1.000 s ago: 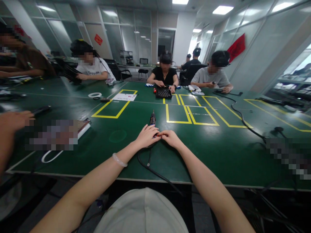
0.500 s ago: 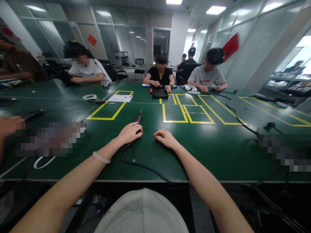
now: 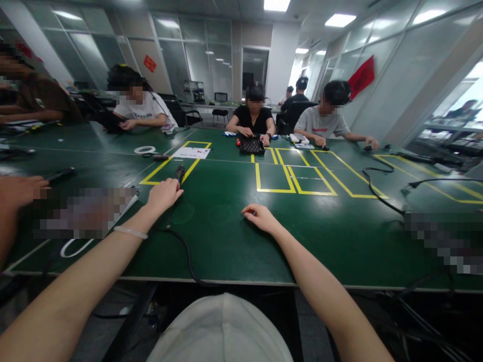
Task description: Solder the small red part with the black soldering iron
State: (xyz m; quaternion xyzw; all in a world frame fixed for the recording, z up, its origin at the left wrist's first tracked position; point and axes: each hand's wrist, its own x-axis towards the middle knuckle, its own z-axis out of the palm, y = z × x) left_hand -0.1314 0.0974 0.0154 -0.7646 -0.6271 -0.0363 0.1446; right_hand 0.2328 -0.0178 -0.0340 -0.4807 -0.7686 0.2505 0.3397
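My left hand point(image 3: 164, 195) is closed around a black electric screwdriver point(image 3: 180, 173), whose front end shows beyond the fingers; the rest of its body is hidden under the hand. From the hand a black cable point(image 3: 185, 246) curves back over the table's near edge. On the green table point(image 3: 219, 241), to the right, rests my right hand point(image 3: 260, 217). Its fingers are loosely bent, with a small gap to the thumb, and nothing can be seen in them.
Yellow tape rectangles point(image 3: 277, 191) mark the table. A white paper point(image 3: 192, 152) and a white ring point(image 3: 145, 150) lie ahead left. Across the table, a person works at a black tray point(image 3: 252, 146). Another person's hand point(image 3: 22, 193) is at far left. A black cable point(image 3: 372, 183) runs on the right.
My left hand has moved left and slightly forward with the electric screwdriver, and the cable has slid after it. My right hand has stayed about where it was.
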